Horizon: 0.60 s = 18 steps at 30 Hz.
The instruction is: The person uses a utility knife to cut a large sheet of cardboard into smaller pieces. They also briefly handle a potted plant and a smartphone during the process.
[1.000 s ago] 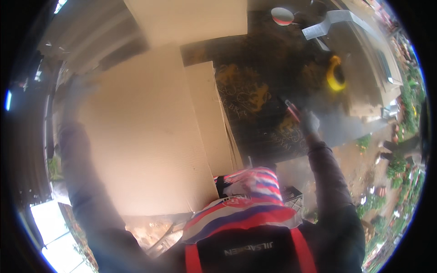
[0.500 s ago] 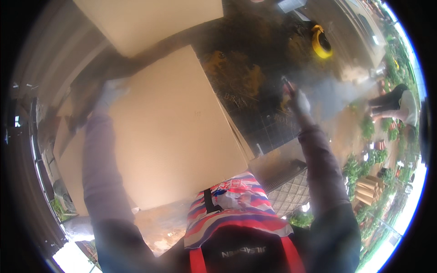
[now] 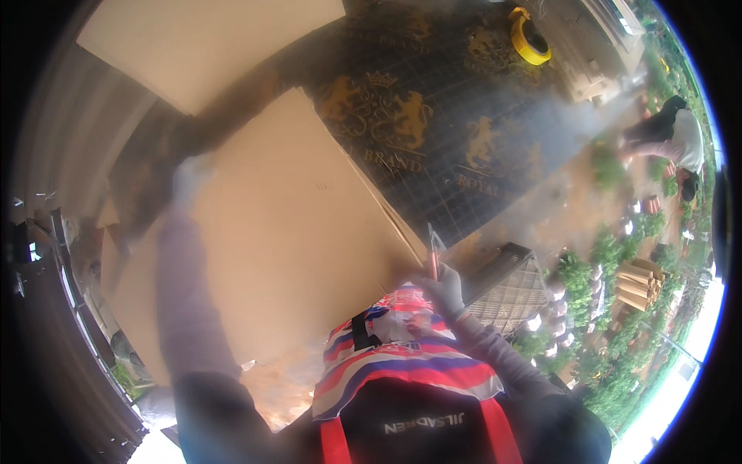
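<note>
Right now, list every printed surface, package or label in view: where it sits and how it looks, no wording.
Printed mat: covers the work surface at centre top, dark with gold crests and lettering.
Cardboard sheet: lies over the mat's left part, plain tan, flat; left hand on its far edge.
Second cardboard sheet: upper left, pale tan.
Tape roll: top right, yellow ring.
Right hand: holds a thin cutter.

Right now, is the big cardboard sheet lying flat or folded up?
Flat. The cardboard sheet lies spread on the dark printed mat; the left hand rests at its far edge.
</note>
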Each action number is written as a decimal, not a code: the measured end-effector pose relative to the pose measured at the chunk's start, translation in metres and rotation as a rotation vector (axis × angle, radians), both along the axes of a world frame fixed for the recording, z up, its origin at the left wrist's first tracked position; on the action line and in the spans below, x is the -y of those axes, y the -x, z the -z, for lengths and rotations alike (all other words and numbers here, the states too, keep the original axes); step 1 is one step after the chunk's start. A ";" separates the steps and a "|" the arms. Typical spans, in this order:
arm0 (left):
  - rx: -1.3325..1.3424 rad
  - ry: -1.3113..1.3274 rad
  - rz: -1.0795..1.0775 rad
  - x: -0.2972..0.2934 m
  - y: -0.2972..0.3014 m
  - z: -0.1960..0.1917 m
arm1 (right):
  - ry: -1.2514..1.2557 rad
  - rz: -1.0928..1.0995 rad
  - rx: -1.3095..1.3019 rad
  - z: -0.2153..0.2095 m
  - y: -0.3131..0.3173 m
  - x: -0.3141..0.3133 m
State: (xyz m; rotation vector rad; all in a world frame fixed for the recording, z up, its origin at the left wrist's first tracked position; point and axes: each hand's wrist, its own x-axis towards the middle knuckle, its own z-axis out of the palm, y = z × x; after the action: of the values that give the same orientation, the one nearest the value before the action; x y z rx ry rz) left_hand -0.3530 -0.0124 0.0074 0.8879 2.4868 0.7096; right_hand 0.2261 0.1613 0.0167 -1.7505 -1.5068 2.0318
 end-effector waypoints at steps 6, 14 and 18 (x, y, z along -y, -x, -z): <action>-0.137 -0.040 -0.026 -0.001 -0.017 0.010 | -0.085 -0.059 0.088 0.003 0.002 -0.003; -0.105 -0.055 -0.042 0.002 -0.008 0.013 | -0.059 -0.066 0.031 0.011 -0.003 0.001; -0.204 -0.067 0.078 -0.005 -0.005 0.010 | -0.031 -0.043 0.026 0.014 -0.006 0.002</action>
State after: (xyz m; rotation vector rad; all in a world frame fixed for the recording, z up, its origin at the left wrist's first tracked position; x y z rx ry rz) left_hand -0.3482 -0.0079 -0.0027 1.1269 2.6007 0.7112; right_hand 0.2324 0.1589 0.0028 -1.7546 -1.5879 2.0012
